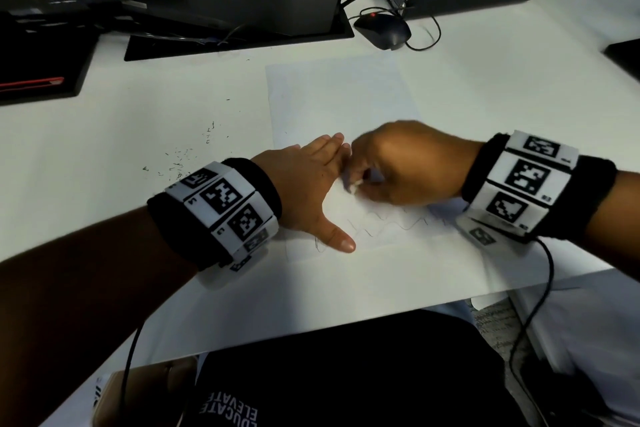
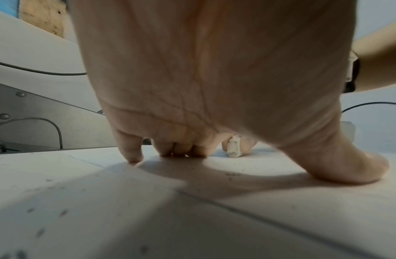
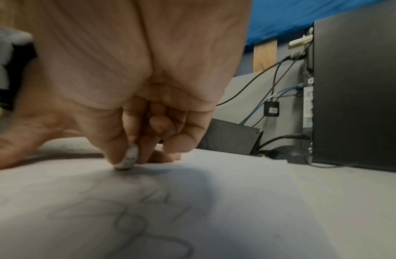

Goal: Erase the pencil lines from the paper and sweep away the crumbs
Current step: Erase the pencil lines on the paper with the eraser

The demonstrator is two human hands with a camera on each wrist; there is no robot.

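Crumbs [image 1: 180,163]: dark eraser shreds scattered on the white desk [image 1: 104,135], left of the sheet, not yet swept off.
Left hand [image 1: 304,184]: laid flat on the left part of the paper [image 1: 339,97], fingers [image 2: 130,149] straight and tips pressed down, thumb spread toward the near edge; it holds nothing, only pins the sheet.
Pencil lines [image 1: 388,222]: wavy scribbles remain on the near part of the sheet, between the left thumb and the right wrist; the far part looks nearly clean.
Eraser [image 3: 129,157]: small, whitish, grey-smudged at its end, tip touching the paper just beside the left fingertips.
Right hand [image 1: 408,166]: fingers curled, thumb and forefinger pinching the eraser; blur suggests rubbing.
Step in hand: erasing, likely past halfway, sweeping not begun.
Next move: probably bring the eraser toward the near scribbles while the left hand keeps the sheet pinned, with light strokes so the paper does not crease.
Mouse [image 1: 382,30]: far right, well apart.
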